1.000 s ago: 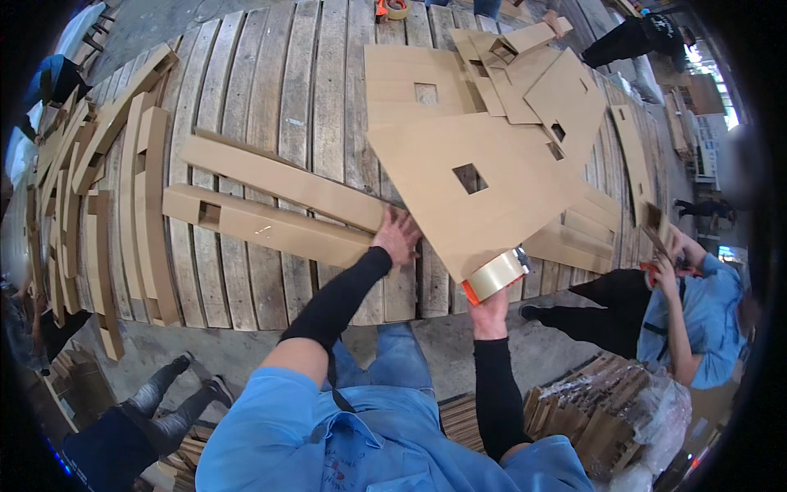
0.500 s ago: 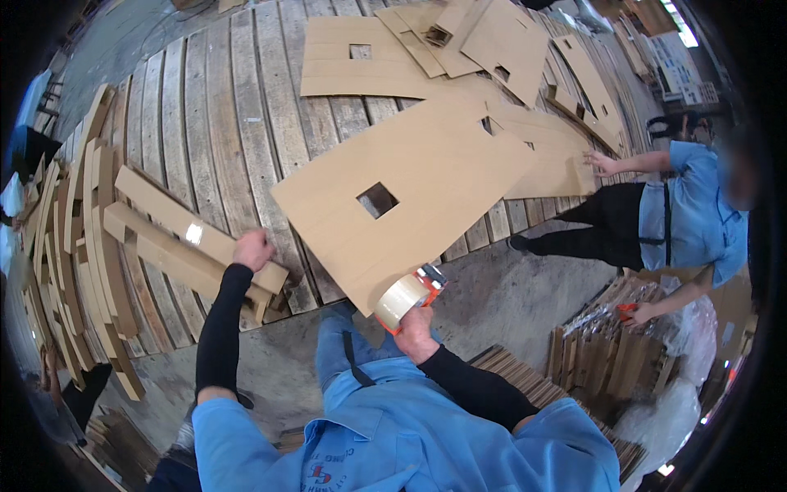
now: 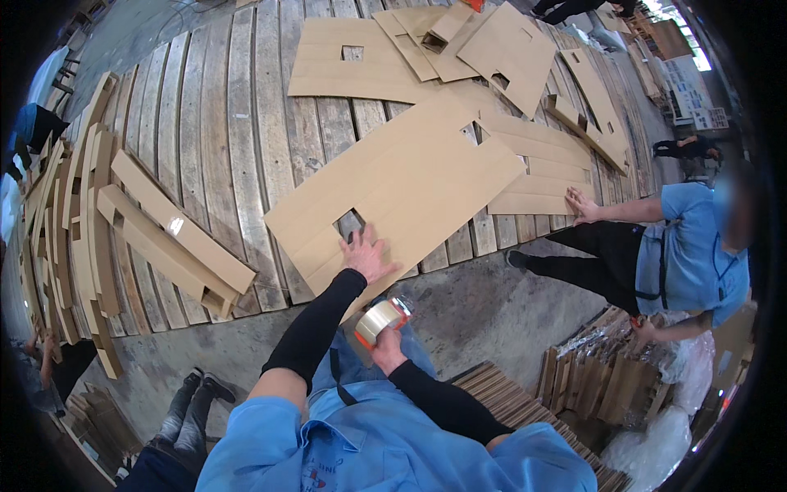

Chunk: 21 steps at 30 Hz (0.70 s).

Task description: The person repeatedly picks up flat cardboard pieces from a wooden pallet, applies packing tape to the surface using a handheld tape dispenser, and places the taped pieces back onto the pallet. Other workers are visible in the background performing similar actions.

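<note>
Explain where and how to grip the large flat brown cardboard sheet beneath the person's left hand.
Probably best: pinch the large flat brown cardboard sheet by its near corner, coming from the near side, thumb above, rest below. It is thin, and that corner juts past the slatted wooden table, so its underside should be reachable.

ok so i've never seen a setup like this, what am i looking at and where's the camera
There's no machine: a person works with bare hands. The camera is worn on their head, looking down, and its wide lens bends straight edges. Their left hand is spread on a large cardboard sheet with cut-out holes. Their right hand holds a tape dispenser. More flat cardboard lies on the slatted wooden table, with long cardboard tubes toward the left. At right, a co-worker has one hand at a sheet's edge.
</note>
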{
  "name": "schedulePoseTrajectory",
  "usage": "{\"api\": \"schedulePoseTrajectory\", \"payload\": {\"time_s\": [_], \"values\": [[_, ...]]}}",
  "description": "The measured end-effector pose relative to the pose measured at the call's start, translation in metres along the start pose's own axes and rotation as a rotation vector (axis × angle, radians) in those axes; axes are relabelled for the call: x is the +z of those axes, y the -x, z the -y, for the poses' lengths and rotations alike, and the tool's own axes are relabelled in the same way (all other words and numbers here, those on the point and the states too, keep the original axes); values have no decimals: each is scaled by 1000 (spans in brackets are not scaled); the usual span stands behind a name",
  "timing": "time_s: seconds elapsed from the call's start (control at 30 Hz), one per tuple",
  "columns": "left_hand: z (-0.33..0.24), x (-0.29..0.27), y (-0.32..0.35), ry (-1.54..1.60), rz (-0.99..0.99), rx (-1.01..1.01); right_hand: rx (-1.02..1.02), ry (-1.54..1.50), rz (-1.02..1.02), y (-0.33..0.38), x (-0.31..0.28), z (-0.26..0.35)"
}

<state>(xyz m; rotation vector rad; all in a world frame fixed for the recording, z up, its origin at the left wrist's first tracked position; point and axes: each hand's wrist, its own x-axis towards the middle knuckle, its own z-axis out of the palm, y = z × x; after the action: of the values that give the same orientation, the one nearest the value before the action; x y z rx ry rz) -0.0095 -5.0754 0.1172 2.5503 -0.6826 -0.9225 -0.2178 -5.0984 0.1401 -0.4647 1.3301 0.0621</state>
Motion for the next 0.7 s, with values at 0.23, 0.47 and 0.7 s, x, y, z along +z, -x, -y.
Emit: {"api": "schedulePoseTrajectory", "payload": {"time_s": [0.23, 0.47, 0.7], "values": [[-32, 88, 14, -215, -19, 2, -293, 112, -178, -47, -156, 65], [-14, 124, 2, -216, -269, 25, -519, 378, -291, -52, -168, 207], [37, 48, 24, 642, 99, -129, -693, 431, 150, -78, -70, 289]]}}
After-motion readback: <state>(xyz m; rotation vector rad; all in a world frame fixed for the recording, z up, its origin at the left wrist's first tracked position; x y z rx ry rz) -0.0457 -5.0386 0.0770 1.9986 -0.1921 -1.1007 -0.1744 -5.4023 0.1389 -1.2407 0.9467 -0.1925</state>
